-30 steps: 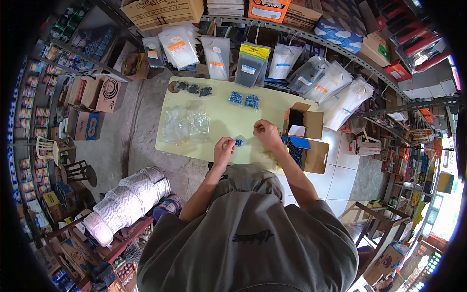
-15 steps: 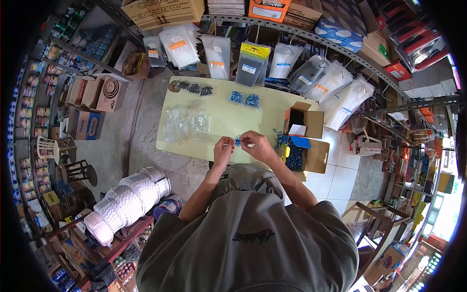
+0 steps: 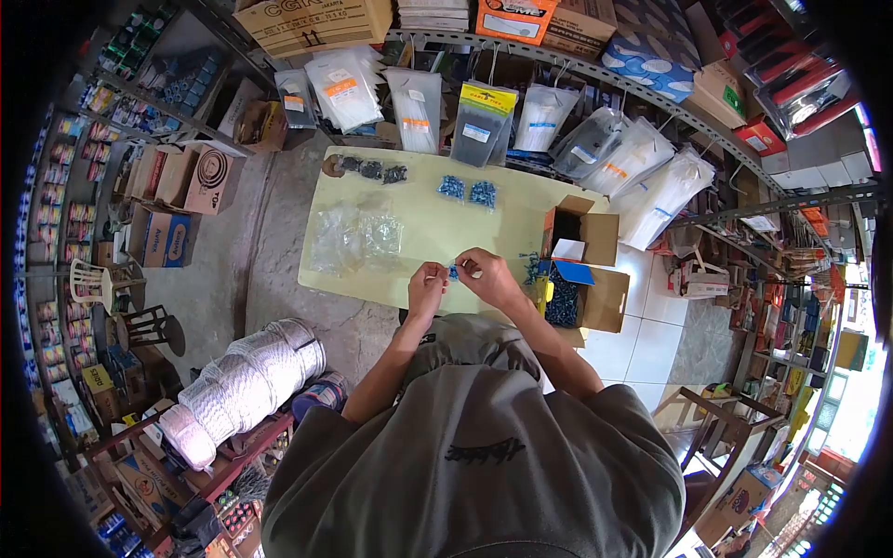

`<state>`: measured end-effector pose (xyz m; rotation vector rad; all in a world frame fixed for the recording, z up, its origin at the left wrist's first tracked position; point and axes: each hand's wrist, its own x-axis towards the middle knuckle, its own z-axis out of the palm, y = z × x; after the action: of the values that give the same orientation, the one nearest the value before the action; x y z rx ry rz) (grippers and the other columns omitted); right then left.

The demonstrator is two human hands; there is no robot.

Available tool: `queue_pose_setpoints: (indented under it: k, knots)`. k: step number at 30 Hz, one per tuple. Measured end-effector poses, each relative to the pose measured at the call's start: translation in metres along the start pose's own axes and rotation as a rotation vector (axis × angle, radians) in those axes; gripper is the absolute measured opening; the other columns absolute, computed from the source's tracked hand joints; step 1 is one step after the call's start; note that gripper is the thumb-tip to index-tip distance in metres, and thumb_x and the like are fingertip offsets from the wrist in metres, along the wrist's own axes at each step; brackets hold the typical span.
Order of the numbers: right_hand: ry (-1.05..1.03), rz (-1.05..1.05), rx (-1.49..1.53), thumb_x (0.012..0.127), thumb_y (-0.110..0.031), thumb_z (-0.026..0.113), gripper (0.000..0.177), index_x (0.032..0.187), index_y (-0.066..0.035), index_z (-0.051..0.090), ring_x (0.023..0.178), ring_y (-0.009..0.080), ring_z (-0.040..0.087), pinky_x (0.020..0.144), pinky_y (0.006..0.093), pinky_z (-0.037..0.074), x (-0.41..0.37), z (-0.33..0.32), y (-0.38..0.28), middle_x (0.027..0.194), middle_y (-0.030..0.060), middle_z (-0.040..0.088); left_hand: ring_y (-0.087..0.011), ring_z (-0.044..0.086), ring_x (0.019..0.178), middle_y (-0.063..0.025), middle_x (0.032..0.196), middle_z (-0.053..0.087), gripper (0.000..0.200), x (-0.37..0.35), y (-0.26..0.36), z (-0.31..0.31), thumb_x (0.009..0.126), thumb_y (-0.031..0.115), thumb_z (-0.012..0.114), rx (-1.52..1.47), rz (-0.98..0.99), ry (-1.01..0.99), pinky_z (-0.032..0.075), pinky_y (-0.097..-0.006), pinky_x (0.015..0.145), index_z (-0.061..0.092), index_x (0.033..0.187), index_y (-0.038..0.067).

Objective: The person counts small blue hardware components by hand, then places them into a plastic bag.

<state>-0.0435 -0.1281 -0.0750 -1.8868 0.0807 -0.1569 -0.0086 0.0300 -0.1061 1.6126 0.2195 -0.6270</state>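
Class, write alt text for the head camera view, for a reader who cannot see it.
Seen from above, a person's left hand and right hand pinch a small packet of blue parts over a yellow table. Clear bags lie to its left, an open cardboard box to its right; bagged goods hang behind.

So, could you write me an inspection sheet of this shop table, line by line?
Surface: pale yellow rectangular tabletop, with goods along its far, left and right sides.
Job's things: small packet of blue pieces, held over the near edge; open cardboard box of blue pieces at the right edge.
Clutter: heap of clear plastic bags; pair of filled blue packets; row of dark packets at the far corner.
Grip: left hand and right hand both pinch the small packet.
Cables: nothing seen.
Surroundings: clear hanging bags of white goods on a rack; white ribbed bundle on the floor; stocked shelves all around.
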Motion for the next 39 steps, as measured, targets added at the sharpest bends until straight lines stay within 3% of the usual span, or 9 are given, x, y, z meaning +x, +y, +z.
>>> queue_pose_setpoints:
  k: [20,23,29,31,32,34,39]
  knots:
    - [-0.092,0.004,-0.044,0.079,-0.005,0.072,0.02,0.096,0.0,0.064,0.071,0.0179,0.066,0.064,0.028,0.055,0.003,-0.004,-0.005,0.089,0.0099,0.067,-0.0102,0.058,0.073,-0.0017,0.083,0.059,0.008,0.0,0.001,0.0,0.091,0.013,0.057,0.024,-0.02,-0.004,0.048,-0.0247,0.063,0.058,0.094,0.006]
    - [-0.101,0.034,-0.038,0.079,-0.011,0.072,0.024,0.1,-0.002,0.064,0.075,0.0226,0.067,0.067,0.0319,0.054,0.002,-0.005,-0.007,0.091,0.0133,0.066,-0.0103,0.058,0.073,-0.0016,0.083,0.059,0.008,0.001,-0.001,0.0,0.09,0.013,0.057,0.03,0.003,-0.018,0.048,-0.0249,0.063,0.058,0.095,0.006]
    - [0.037,0.162,-0.101,0.081,-0.008,0.068,0.023,0.103,-0.003,0.062,0.08,0.0251,0.067,0.068,0.0345,0.055,-0.003,-0.026,0.017,0.095,0.0153,0.065,-0.0102,0.058,0.073,-0.0012,0.081,0.059,0.009,0.001,0.0,-0.001,0.089,0.014,0.06,0.001,-0.001,-0.018,0.048,-0.0245,0.063,0.059,0.092,0.005]
    - [0.121,0.115,-0.599,0.079,-0.003,0.063,0.025,0.105,-0.002,0.06,0.085,0.0299,0.067,0.068,0.0367,0.056,-0.009,-0.035,0.057,0.097,0.0175,0.063,-0.01,0.058,0.072,-0.0013,0.081,0.059,0.011,0.001,-0.001,-0.001,0.088,0.015,0.062,0.01,0.01,-0.014,0.048,-0.0241,0.062,0.06,0.092,0.005]
    - [0.127,0.117,-0.6,0.079,-0.003,0.063,0.025,0.105,-0.002,0.06,0.085,0.0299,0.067,0.068,0.0367,0.056,-0.013,-0.037,0.07,0.097,0.0175,0.063,-0.01,0.058,0.072,-0.0013,0.081,0.059,0.011,0.002,-0.002,0.0,0.088,0.015,0.062,0.012,0.011,-0.019,0.048,-0.0241,0.062,0.06,0.092,0.005]
    - [0.079,0.309,-1.023,0.077,-0.001,0.06,0.026,0.103,-0.002,0.06,0.087,0.0322,0.067,0.068,0.0373,0.057,-0.019,-0.039,0.09,0.097,0.018,0.06,-0.0097,0.058,0.071,-0.0015,0.081,0.06,0.012,0.003,-0.003,0.001,0.087,0.016,0.063,0.01,0.007,-0.034,0.048,-0.0239,0.061,0.06,0.093,0.005]
    - [-0.032,0.383,-1.125,0.078,-0.004,0.06,0.019,0.097,-0.004,0.062,0.087,0.0296,0.067,0.07,0.035,0.058,-0.019,-0.045,0.124,0.096,0.0157,0.059,-0.0093,0.058,0.071,-0.0017,0.081,0.06,0.013,0.002,-0.001,0.004,0.087,0.016,0.063,0.01,0.014,-0.033,0.048,-0.0237,0.061,0.061,0.094,0.005]
